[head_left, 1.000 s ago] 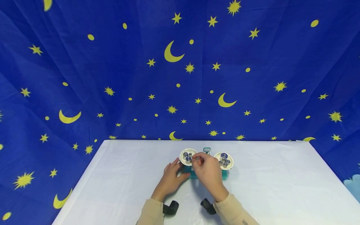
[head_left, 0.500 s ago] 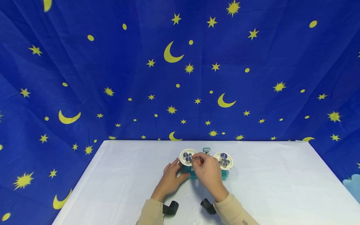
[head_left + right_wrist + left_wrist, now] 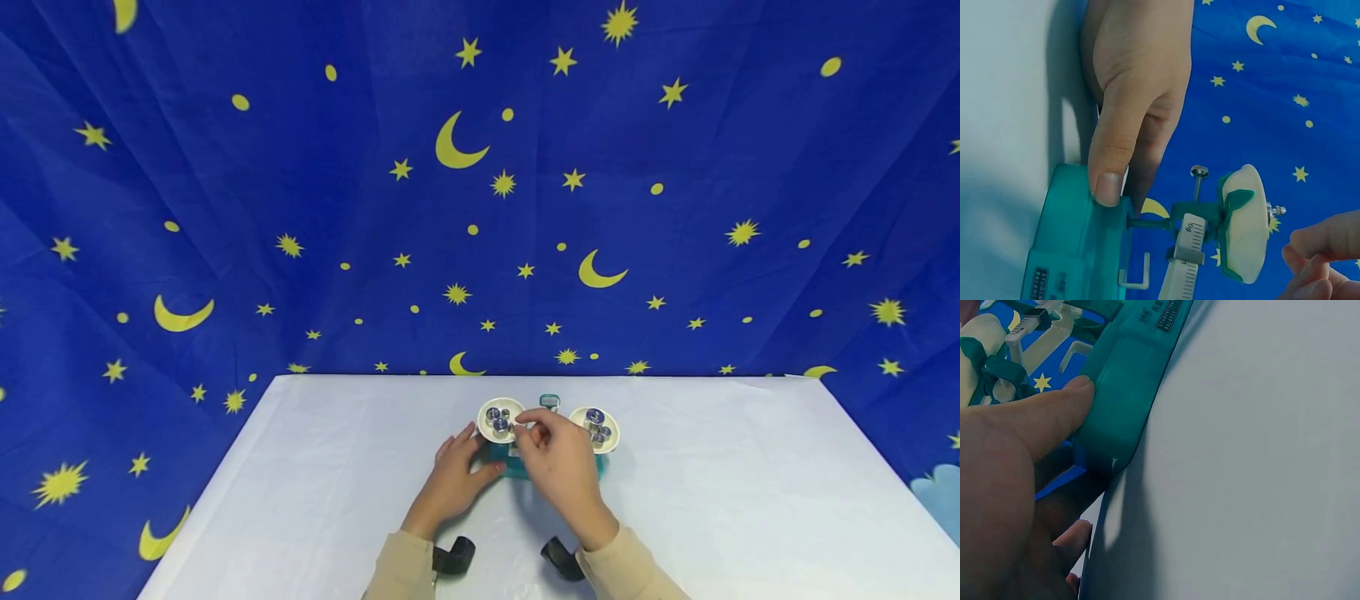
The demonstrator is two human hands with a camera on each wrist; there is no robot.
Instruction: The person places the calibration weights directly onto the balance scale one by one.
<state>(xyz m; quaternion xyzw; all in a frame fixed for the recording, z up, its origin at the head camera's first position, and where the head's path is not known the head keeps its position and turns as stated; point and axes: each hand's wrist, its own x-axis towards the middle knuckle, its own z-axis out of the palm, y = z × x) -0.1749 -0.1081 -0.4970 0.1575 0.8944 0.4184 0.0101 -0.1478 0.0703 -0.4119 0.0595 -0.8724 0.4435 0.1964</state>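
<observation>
A teal student balance (image 3: pixel 517 471) stands on the table. Its left pan (image 3: pixel 484 433) holds several small metal weights (image 3: pixel 500 426), and more weights (image 3: pixel 596 416) sit in the right pan (image 3: pixel 613 442). My left hand (image 3: pixel 450 487) grips the left end of the base, thumb on the front face and fingers behind, as the left wrist view shows. Just off the right rim of the left pan is my right hand (image 3: pixel 562 462), thumb and index finger slightly parted; I see nothing between them. In the right wrist view, the ruled beam (image 3: pixel 1186 250) carries a metal slider (image 3: pixel 1186 256).
White cloth covers the table (image 3: pixel 337 467). A blue curtain (image 3: pixel 375 208) with yellow moons and stars hangs behind it. Black wrist mounts (image 3: pixel 454 557) project inward below both hands.
My right hand has shifted slightly right, away from the left pan, and its thumb and index finger have parted. The left hand keeps its hold on the base.
</observation>
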